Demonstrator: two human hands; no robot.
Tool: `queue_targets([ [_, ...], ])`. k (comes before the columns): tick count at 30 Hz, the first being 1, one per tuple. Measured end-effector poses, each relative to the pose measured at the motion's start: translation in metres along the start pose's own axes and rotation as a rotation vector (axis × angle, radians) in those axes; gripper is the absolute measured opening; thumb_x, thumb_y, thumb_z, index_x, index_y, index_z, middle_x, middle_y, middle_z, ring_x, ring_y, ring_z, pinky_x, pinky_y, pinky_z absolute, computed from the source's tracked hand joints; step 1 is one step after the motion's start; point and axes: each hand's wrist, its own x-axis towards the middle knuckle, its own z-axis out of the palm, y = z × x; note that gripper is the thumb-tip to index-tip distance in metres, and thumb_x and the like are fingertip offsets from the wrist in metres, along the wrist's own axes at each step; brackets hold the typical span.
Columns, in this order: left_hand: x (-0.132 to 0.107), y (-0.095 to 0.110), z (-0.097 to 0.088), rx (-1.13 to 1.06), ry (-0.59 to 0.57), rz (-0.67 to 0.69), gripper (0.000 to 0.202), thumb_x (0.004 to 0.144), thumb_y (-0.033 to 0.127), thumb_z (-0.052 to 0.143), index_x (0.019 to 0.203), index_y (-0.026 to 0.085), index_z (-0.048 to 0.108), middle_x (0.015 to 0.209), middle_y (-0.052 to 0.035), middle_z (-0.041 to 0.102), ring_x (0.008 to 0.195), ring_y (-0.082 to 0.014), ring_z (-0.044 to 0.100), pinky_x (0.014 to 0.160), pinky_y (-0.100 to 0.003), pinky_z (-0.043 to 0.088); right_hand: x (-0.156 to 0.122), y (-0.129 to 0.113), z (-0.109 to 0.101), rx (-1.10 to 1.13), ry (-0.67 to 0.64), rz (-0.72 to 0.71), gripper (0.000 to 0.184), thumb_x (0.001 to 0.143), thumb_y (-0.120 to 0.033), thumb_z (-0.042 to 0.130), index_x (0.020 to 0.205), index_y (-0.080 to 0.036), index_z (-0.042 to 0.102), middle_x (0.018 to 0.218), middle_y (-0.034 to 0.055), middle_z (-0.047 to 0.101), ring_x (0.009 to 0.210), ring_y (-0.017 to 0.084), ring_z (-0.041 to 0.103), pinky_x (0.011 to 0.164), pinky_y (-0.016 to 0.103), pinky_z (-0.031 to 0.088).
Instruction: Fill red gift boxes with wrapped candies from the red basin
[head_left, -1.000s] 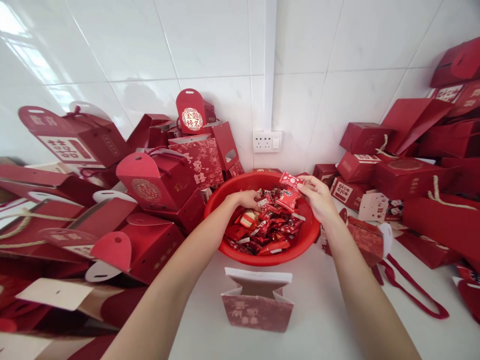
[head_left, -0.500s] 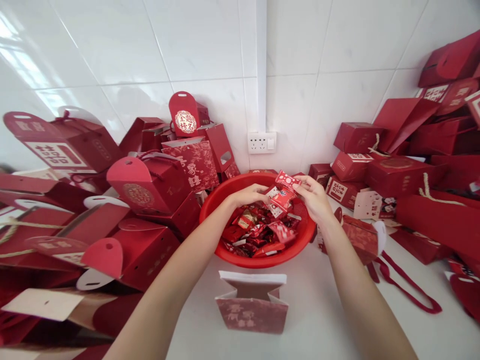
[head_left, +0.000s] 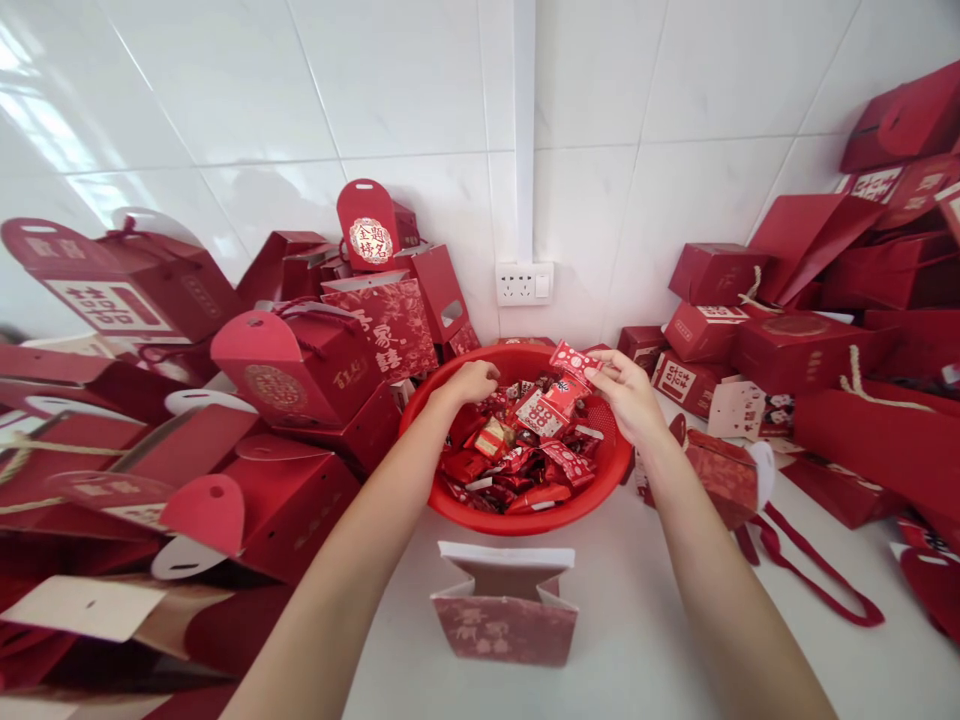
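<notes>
A red plastic basket (head_left: 517, 522) holds a heap of wrapped candies (head_left: 517, 460), mostly red, with a gold one among them. Over its right back side, my right hand (head_left: 624, 392) pinches a red candy packet with white dots (head_left: 574, 360). Another packet with white double-happiness print (head_left: 541, 415) hangs or lies just below it; whether I hold that one too is unclear. My left hand (head_left: 472, 382) is at the basket's left back side, its fingers curled and their tips hidden. In front of the basket stands an open-topped red paper box (head_left: 504, 630) with pale inner walls.
Red gift boxes (head_left: 300, 365) are piled on the left. More boxes (head_left: 795, 350) stack up on the right, some with rope handles. A dark red ribbon (head_left: 817, 580) lies on the white table (head_left: 637, 640). A power socket (head_left: 524, 284) sits on the tiled wall behind.
My left hand has let go of the packets and moved left toward the basket's back left rim, its fingers now curled. My right hand stays nearly in place with the dotted packet.
</notes>
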Motion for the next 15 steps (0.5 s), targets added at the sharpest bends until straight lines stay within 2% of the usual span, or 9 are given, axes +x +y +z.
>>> queue_targets([
  [3,0.003,-0.008,0.0,0.067,-0.092,-0.055,0.027,0.093,0.027,0.067,0.117,0.014,0.069,0.123,-0.0115,0.07,0.114,-0.0262,0.066,0.101,-0.043,0.053,0.0,0.0,0.0,-0.007,0.002,0.001,0.034,0.066,-0.042,0.083,0.09,-0.026,0.067,0.084,0.0005,0.074,0.085,0.024,0.07,0.085,0.041,0.054],
  [5,0.005,-0.01,0.002,0.094,-0.174,-0.071,0.028,0.096,0.033,0.067,0.116,0.014,0.068,0.12,-0.0094,0.069,0.108,-0.0241,0.067,0.094,-0.044,0.057,0.0,0.001,-0.001,-0.008,0.004,0.005,0.033,0.066,-0.041,0.083,0.091,-0.026,0.067,0.084,0.0003,0.074,0.085,0.024,0.07,0.086,0.041,0.055],
  [8,0.008,-0.014,0.004,0.109,-0.268,-0.077,0.029,0.096,0.034,0.066,0.117,0.014,0.066,0.119,-0.0089,0.068,0.105,-0.0234,0.067,0.091,-0.043,0.058,0.0,0.001,-0.001,-0.006,0.011,0.007,0.033,0.065,-0.041,0.083,0.089,-0.026,0.067,0.084,-0.0002,0.075,0.084,0.023,0.071,0.086,0.041,0.055],
  [12,0.011,-0.02,0.003,0.092,-0.338,-0.087,0.03,0.096,0.036,0.066,0.116,0.014,0.066,0.117,-0.0089,0.068,0.102,-0.0224,0.068,0.089,-0.042,0.058,0.0,0.001,-0.001,0.0,0.018,0.003,0.033,0.065,-0.041,0.083,0.089,-0.026,0.067,0.084,-0.0002,0.075,0.084,0.023,0.071,0.085,0.04,0.055],
  [15,0.011,-0.023,0.001,0.039,-0.366,-0.086,0.034,0.085,0.041,0.075,0.104,0.013,0.072,0.107,-0.0085,0.074,0.097,-0.0223,0.069,0.087,-0.033,0.056,0.0,0.001,0.0,0.006,0.019,0.006,0.033,0.064,-0.04,0.084,0.088,-0.025,0.067,0.083,-0.0005,0.074,0.082,0.022,0.07,0.084,0.04,0.055],
])
